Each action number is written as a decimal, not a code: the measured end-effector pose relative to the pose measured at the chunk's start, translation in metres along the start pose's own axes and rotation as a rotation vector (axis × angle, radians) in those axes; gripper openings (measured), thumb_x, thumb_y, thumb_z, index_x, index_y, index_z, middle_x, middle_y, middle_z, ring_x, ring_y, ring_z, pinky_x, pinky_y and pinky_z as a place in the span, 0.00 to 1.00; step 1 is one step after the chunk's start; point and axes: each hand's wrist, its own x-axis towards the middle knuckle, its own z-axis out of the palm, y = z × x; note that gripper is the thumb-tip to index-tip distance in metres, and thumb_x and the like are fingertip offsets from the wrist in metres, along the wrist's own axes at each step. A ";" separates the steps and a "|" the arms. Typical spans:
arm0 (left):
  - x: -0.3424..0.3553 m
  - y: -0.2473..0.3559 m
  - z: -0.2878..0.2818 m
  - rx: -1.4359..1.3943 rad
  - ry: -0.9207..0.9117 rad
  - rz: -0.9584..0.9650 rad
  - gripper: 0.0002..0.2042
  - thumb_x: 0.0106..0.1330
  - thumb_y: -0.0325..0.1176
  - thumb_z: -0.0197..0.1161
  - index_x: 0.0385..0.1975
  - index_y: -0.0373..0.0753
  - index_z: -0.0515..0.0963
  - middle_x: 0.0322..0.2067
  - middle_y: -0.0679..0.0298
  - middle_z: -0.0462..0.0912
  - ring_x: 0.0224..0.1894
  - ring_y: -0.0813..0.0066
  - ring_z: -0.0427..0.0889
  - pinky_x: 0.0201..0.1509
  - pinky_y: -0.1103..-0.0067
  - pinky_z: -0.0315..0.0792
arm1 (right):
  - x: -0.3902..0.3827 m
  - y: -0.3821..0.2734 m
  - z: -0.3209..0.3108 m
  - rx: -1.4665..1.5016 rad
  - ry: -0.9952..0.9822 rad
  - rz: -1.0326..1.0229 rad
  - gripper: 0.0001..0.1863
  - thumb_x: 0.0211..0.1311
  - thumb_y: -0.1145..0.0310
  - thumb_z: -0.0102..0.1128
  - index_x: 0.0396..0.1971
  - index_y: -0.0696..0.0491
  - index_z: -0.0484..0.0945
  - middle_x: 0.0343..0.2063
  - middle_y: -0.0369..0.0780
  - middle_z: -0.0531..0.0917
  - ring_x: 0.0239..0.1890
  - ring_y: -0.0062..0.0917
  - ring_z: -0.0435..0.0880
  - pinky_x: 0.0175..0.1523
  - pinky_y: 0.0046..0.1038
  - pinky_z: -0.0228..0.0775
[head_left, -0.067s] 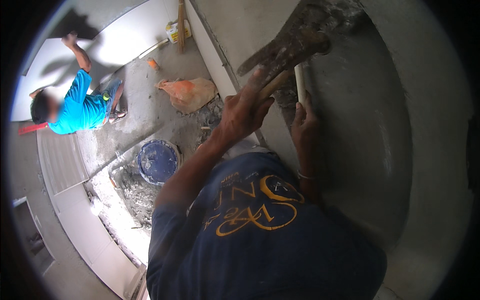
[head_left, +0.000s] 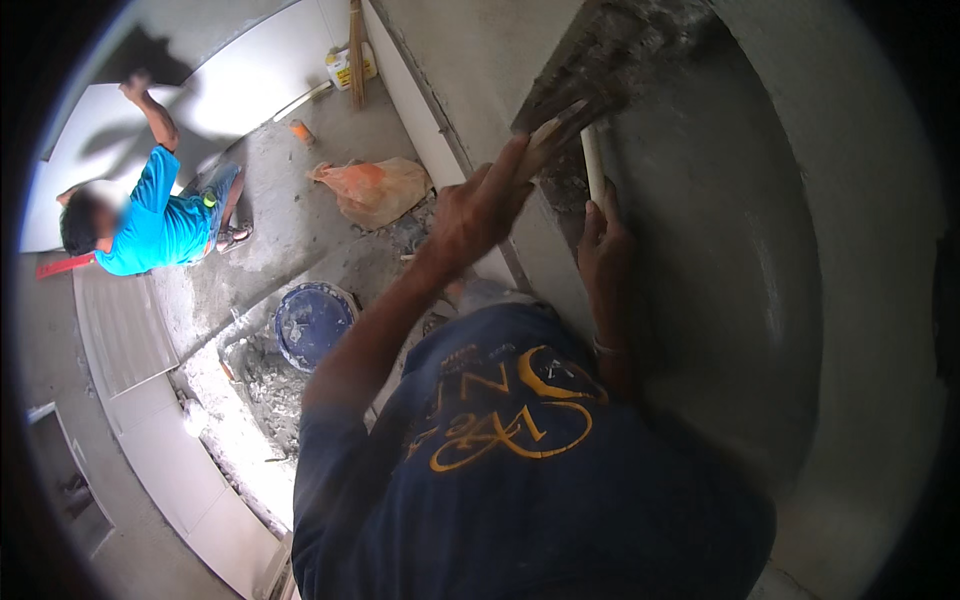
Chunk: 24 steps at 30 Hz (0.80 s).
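My left hand (head_left: 478,222) is closed around the wooden handle of a trowel (head_left: 545,140). Its dark metal part is blurred against wet grey mortar (head_left: 650,50) at the top. Just to the right, my right hand (head_left: 606,250) grips a pale, round stick (head_left: 593,165) held nearly upright. The stick's upper end meets the dark, mortar-smeared area, and I cannot make out what it joins. Both hands are raised in front of my dark blue shirt, a short gap apart.
At the far left a person in a turquoise shirt (head_left: 165,220) reaches to the wall. Below my left arm stand a blue round lid or bucket (head_left: 315,325) and grey mortar (head_left: 265,390). A plastic bag (head_left: 370,190), a broom (head_left: 357,60) and a white jug (head_left: 340,70) lie farther off.
The trowel has turned, and its broad dark metal part now shows much narrower. My left hand has shifted slightly left and down; my right hand keeps the stick almost in place.
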 end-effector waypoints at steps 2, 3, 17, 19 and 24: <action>-0.004 -0.013 -0.002 0.066 -0.177 -0.087 0.33 0.63 0.31 0.60 0.68 0.44 0.53 0.40 0.45 0.81 0.38 0.47 0.83 0.38 0.64 0.77 | -0.001 0.012 0.009 0.046 0.026 -0.015 0.19 0.67 0.64 0.52 0.53 0.59 0.74 0.39 0.54 0.81 0.43 0.43 0.82 0.44 0.34 0.75; -0.010 -0.017 -0.001 0.042 -0.162 -0.069 0.33 0.64 0.31 0.60 0.68 0.45 0.53 0.41 0.45 0.80 0.38 0.47 0.83 0.38 0.64 0.77 | -0.002 0.017 0.013 0.093 0.043 -0.018 0.19 0.67 0.64 0.52 0.52 0.59 0.74 0.39 0.54 0.81 0.43 0.43 0.82 0.44 0.34 0.74; 0.000 0.003 -0.009 0.018 -0.160 -0.201 0.30 0.67 0.36 0.56 0.68 0.52 0.53 0.41 0.47 0.82 0.39 0.47 0.83 0.40 0.62 0.76 | 0.003 0.029 0.005 0.130 -0.065 0.009 0.21 0.68 0.60 0.52 0.54 0.58 0.73 0.28 0.45 0.81 0.27 0.31 0.81 0.31 0.27 0.73; -0.017 -0.001 -0.006 -0.044 -0.078 -0.153 0.30 0.67 0.37 0.55 0.68 0.51 0.51 0.42 0.47 0.81 0.40 0.47 0.83 0.41 0.62 0.76 | 0.012 0.040 -0.007 0.223 -0.324 0.284 0.21 0.68 0.58 0.53 0.53 0.57 0.74 0.19 0.35 0.76 0.16 0.19 0.74 0.22 0.22 0.67; -0.060 0.013 0.009 -0.196 0.111 -0.288 0.32 0.66 0.36 0.56 0.69 0.50 0.51 0.34 0.48 0.83 0.35 0.46 0.83 0.35 0.63 0.75 | 0.009 0.018 -0.021 0.343 -0.244 0.306 0.20 0.67 0.57 0.50 0.40 0.61 0.77 0.20 0.43 0.77 0.22 0.25 0.76 0.32 0.32 0.68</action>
